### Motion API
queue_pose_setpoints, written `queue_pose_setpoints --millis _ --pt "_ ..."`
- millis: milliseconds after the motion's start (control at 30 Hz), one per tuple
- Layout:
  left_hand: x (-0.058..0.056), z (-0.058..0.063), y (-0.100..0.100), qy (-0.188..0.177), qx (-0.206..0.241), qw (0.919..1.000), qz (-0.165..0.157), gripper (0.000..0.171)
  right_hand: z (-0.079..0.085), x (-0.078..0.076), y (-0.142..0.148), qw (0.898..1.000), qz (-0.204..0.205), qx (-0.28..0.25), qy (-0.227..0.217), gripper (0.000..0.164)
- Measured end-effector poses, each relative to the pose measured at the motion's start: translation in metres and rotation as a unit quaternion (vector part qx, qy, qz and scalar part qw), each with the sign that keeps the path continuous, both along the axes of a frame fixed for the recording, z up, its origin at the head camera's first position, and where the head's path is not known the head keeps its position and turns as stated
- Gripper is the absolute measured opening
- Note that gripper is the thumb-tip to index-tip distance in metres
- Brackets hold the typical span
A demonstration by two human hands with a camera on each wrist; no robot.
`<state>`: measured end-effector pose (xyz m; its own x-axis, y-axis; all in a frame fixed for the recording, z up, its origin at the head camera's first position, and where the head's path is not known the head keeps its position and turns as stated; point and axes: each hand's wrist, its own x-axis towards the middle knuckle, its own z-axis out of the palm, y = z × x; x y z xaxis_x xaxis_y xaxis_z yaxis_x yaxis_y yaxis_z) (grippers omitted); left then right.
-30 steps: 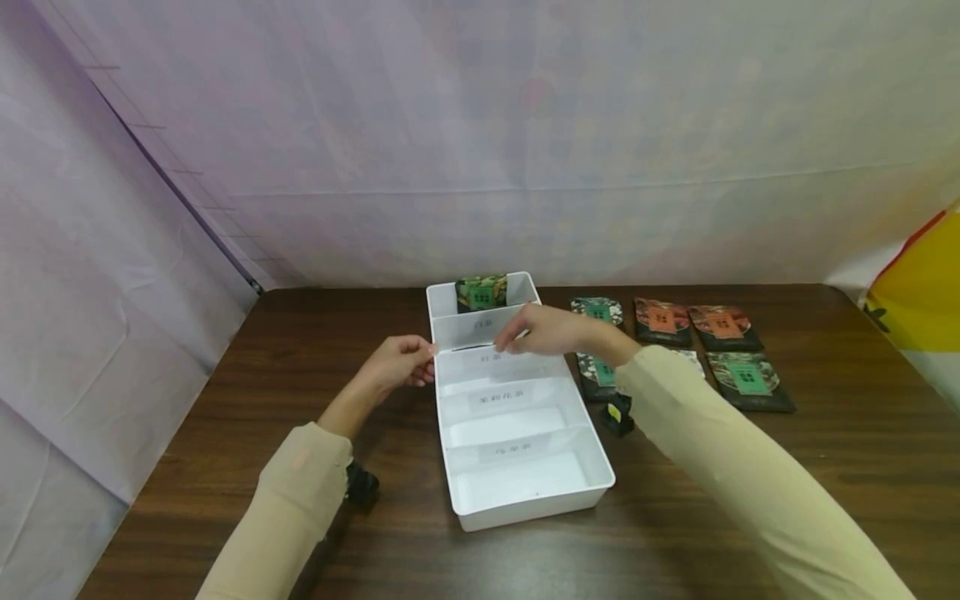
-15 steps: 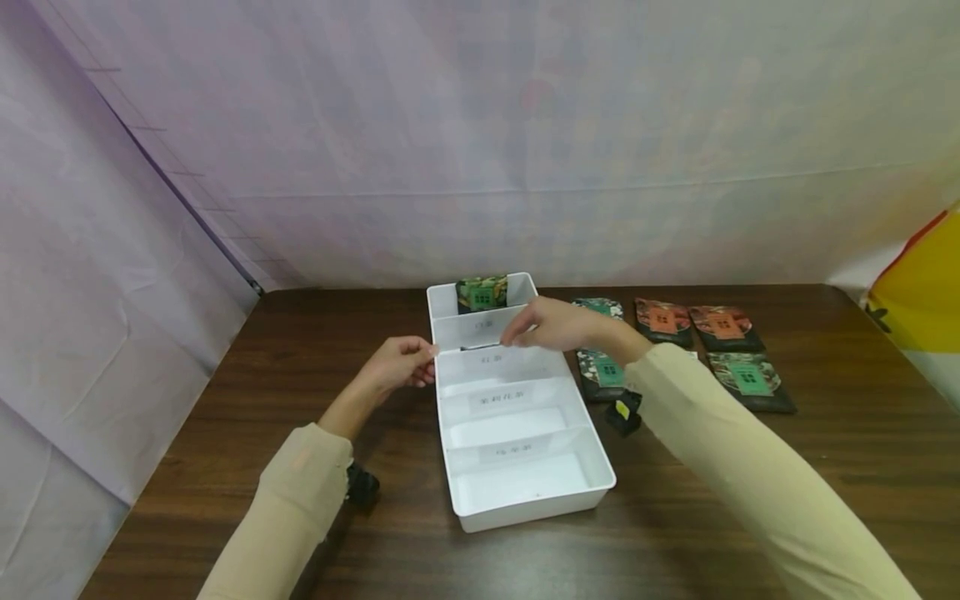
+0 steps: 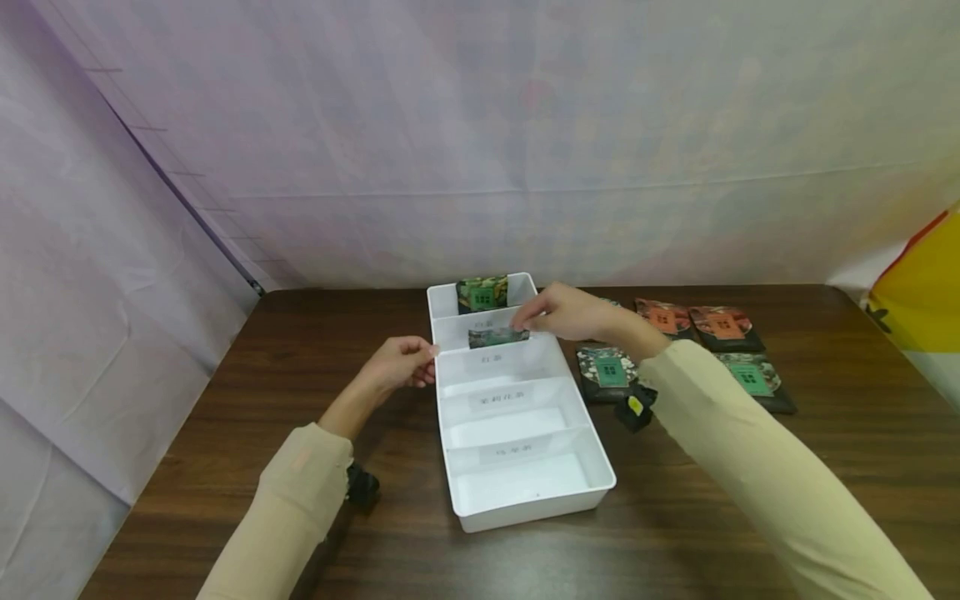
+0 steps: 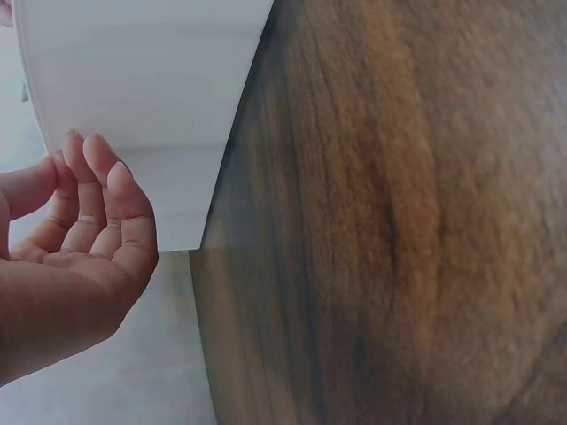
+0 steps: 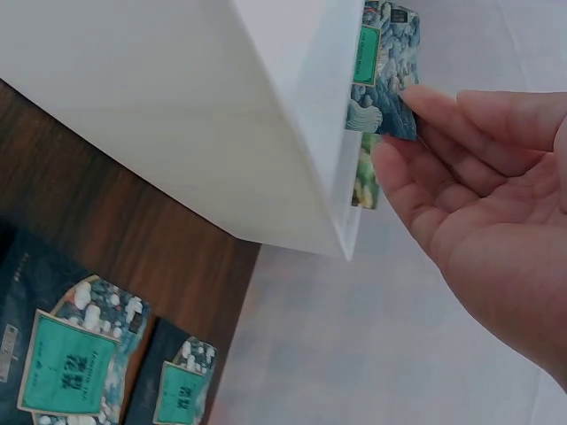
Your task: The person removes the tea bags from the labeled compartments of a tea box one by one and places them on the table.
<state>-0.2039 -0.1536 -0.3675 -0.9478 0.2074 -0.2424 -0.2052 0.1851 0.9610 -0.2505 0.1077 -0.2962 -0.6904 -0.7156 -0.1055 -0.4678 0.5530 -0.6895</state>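
Observation:
A white storage box (image 3: pixel 532 500) with several compartments in a row stands on the table, strips of printed labels on its dividers. My left hand (image 3: pixel 399 363) pinches its left rim between thumb and fingertips; the other fingers curl loosely beside the wall (image 4: pixel 133 88). With thumb and fingertips, my right hand (image 3: pixel 570 313) pinches the corner of a blue-grey patterned packet (image 5: pixel 390 71) bearing a green label. This packet sticks up from the second compartment from the back, its lower part hidden by the divider. A green packet (image 3: pixel 482 294) stands in the rearmost compartment.
Right of the box lie flat packets: two with orange labels (image 3: pixel 663 318), and others with green labels, one near the box (image 3: pixel 603 371) and one farther right (image 3: pixel 753 379). Dark wrist cameras hang below both forearms. A pale curtain (image 3: pixel 480 150) closes off the table's back.
My right hand has moved up and slightly right, raising the packet so its patterned face shows above the divider. The left hand and the box have stayed put.

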Motion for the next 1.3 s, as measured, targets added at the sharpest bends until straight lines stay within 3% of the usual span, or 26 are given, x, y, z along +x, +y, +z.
queue_pose_setpoints --millis 100,333,933,1300 --pt "0.0 0.0 0.001 -0.002 0.0 1.0 0.003 0.018 0.005 -0.001 0.003 1.0 0.001 0.0 0.019 0.023" --pt "0.0 0.001 0.001 -0.001 -0.008 0.9999 0.006 0.018 0.021 0.001 0.009 1.0 -0.025 0.002 0.007 0.024" --pt "0.0 0.002 -0.002 -0.003 -0.004 1.0 0.002 0.016 0.054 0.011 0.028 0.998 -0.058 -0.011 0.028 0.025" --pt "0.001 0.003 -0.002 -0.008 -0.005 0.9999 0.005 0.015 0.062 0.015 0.057 0.992 -0.122 0.001 0.005 0.026"
